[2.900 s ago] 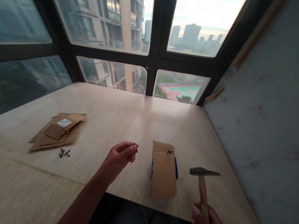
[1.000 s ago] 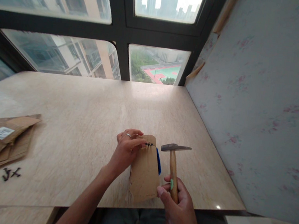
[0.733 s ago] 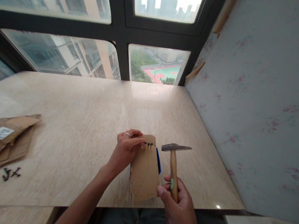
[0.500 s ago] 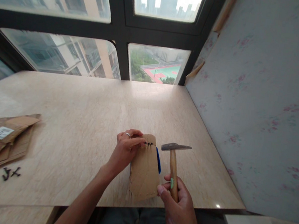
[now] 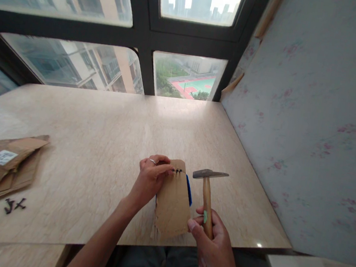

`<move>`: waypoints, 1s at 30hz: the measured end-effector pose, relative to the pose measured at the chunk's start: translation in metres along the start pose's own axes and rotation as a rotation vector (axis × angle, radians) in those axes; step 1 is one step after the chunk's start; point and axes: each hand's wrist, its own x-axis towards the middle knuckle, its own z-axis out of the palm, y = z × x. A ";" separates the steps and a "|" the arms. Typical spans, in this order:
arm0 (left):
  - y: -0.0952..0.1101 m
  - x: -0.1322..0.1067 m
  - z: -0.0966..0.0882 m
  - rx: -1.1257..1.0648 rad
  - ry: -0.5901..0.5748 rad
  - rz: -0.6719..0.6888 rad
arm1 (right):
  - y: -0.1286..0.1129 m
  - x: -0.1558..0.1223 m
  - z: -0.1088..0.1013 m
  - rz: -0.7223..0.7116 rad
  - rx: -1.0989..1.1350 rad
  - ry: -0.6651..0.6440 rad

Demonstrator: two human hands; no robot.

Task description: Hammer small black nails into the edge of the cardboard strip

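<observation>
My left hand (image 5: 153,176), a ring on one finger, is closed at the upper left of a piece of brown cardboard (image 5: 172,211). Its thumb and forefinger pinch at a small dark screw beside a short row of dark screws (image 5: 179,171) standing in the cardboard. Something blue (image 5: 189,190) shows from under the cardboard's right side. My right hand (image 5: 213,242) is wrapped round the wooden handle of a hammer (image 5: 207,189), head up and right of the cardboard. Its thumb and fingertip are at the cardboard's lower right corner.
Several loose dark screws (image 5: 15,205) lie on the pale marble-look counter (image 5: 99,137) at left. Behind them are folded cardboard pieces (image 5: 27,167) with a white label. A dark-framed window (image 5: 141,38) borders the far side; a flowered wall (image 5: 312,124) stands at right.
Hardly anything differs. The view shifts very slightly; both hands keep their holds, and the hammer and cardboard stay almost where they were.
</observation>
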 end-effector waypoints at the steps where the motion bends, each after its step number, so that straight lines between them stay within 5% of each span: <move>1: 0.000 0.000 0.000 0.004 -0.001 0.002 | 0.000 0.000 0.000 -0.001 0.001 0.005; 16: -0.005 -0.004 0.000 0.030 0.005 0.064 | -0.022 0.001 -0.015 -0.122 -0.084 0.060; 20: -0.005 -0.005 0.000 0.023 0.012 0.063 | -0.057 -0.006 -0.030 -0.140 -0.050 -0.083; 24: -0.006 -0.004 0.001 -0.004 0.033 0.075 | -0.085 -0.009 -0.041 -0.172 -0.262 -0.269; 30: -0.005 -0.006 0.002 0.018 0.029 0.071 | -0.086 0.004 -0.030 -0.392 -0.573 -0.391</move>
